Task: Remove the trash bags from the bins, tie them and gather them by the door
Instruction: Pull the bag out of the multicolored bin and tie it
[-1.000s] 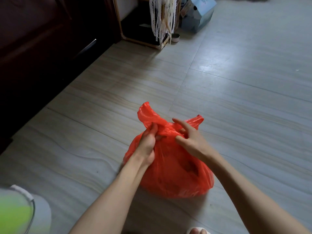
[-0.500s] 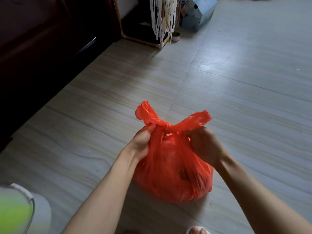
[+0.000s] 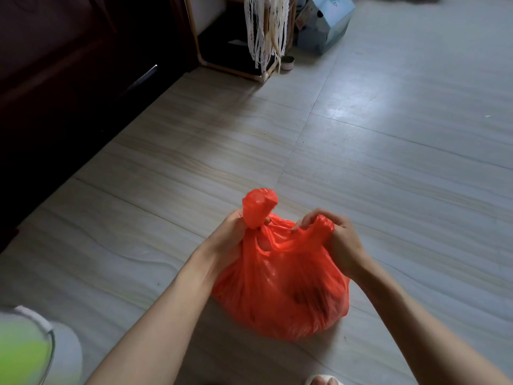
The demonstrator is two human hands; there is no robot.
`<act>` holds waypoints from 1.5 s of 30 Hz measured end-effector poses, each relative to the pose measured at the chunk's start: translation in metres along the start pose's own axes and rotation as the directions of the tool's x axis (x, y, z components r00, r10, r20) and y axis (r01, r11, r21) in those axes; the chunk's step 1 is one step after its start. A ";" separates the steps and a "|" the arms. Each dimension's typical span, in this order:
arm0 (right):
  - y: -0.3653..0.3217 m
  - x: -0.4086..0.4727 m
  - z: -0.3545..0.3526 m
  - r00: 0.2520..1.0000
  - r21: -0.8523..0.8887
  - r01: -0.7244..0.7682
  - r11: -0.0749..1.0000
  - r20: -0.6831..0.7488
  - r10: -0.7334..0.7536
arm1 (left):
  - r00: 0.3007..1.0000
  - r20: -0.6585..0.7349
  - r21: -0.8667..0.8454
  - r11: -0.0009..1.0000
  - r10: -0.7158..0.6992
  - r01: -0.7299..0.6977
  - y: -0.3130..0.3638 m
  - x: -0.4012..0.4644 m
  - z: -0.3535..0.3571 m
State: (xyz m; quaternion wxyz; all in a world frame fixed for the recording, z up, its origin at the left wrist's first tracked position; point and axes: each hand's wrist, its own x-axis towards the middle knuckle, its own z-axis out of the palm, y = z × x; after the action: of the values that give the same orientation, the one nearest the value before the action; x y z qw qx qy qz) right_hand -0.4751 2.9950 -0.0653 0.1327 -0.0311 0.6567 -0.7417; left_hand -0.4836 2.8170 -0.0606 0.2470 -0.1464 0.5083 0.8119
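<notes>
A red plastic trash bag (image 3: 280, 290) sits on the pale tiled floor (image 3: 388, 168) in the lower centre of the frame, bulging with dark contents that show faintly through its thin skin. The person's left hand (image 3: 230, 240) grips one twisted handle of the bag, whose end sticks up in a puffed loop above the fist. The right hand (image 3: 337, 237) is curled round the other handle, fingers hooked over the gathered plastic at the bag's upper right. The two handles meet between the hands in a crossed bunch at the bag's mouth; whether a knot is formed there cannot be told. At the lower left corner lies a white bin (image 3: 41, 348) with a green liner, blurred. A dark cabinet (image 3: 69, 79) fills the upper left. At the top centre stands a light wooden frame (image 3: 230, 69) hung with lace strips (image 3: 263, 31), with a small round tin (image 3: 287, 63) and a pale blue carton (image 3: 326, 26) beside it.
</notes>
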 end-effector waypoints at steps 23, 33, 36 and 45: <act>-0.010 0.014 0.024 0.958 0.100 -0.285 0.953 0.000 0.287 | 0.937 -0.079 0.502 0.825 0.341 -0.258 0.008 -0.014 0.006; -0.027 0.003 0.018 0.837 -0.846 0.299 0.441 0.010 -0.548 | 0.939 -0.121 0.364 0.895 0.322 -0.260 0.003 -0.015 0.019; -0.029 0.004 0.024 0.925 -0.676 0.227 0.702 -0.076 -0.372 | 0.947 -0.114 0.370 0.898 0.299 -0.239 0.005 -0.015 0.014; -0.020 0.005 0.011 0.858 -0.873 0.307 0.379 0.082 -0.507 | 0.866 0.021 0.714 0.598 0.500 -0.363 -0.001 -0.014 0.020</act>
State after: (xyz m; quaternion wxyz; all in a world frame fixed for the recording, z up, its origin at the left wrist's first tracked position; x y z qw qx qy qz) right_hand -0.4809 2.9849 -0.0445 -0.1550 -0.1801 0.9174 -0.3192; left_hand -0.4710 2.8324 -0.0460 0.0316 0.0125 0.8159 0.5771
